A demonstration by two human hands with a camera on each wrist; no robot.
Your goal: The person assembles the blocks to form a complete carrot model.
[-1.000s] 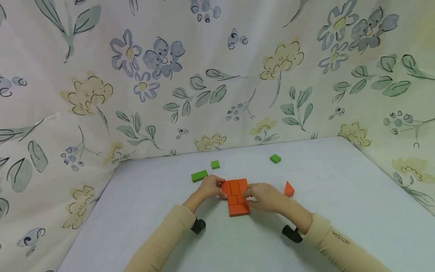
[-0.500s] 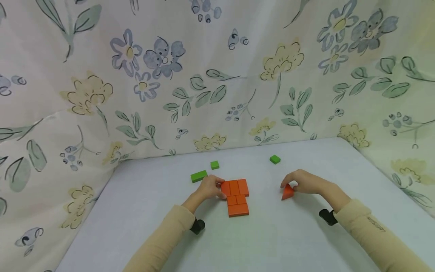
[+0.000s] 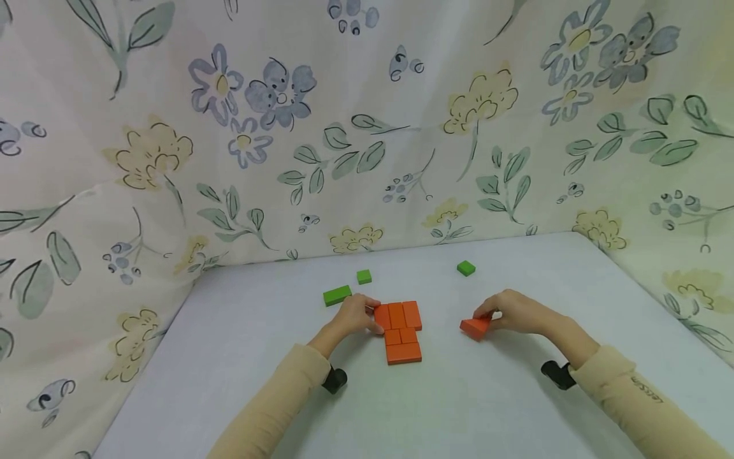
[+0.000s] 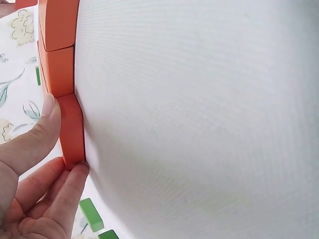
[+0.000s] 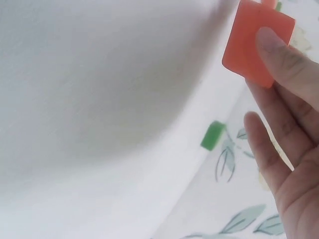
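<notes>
Flat orange blocks (image 3: 404,354) lie fitted together on the white table, three upright ones at the far side, two small ones below and a wide one nearest me. My left hand (image 3: 352,314) holds the far-left orange block (image 4: 71,132), with thumb and fingertips at its two ends in the left wrist view. Off to the right, my right hand (image 3: 518,311) pinches an orange triangular block (image 3: 473,329) between thumb and fingers. In the right wrist view this block (image 5: 246,47) shows a flat side face, tilted, with the thumb across it.
A green rectangular block (image 3: 337,295) lies just beyond my left hand, and a small green block (image 3: 364,276) sits behind it. Another small green block (image 3: 466,268) is farther right. A floral cloth (image 3: 344,159) hangs behind the table (image 3: 241,331).
My right hand has left the orange blocks, moved right and taken hold of the triangular block, which has since turned and shifted slightly left. My left hand has stayed in place.
</notes>
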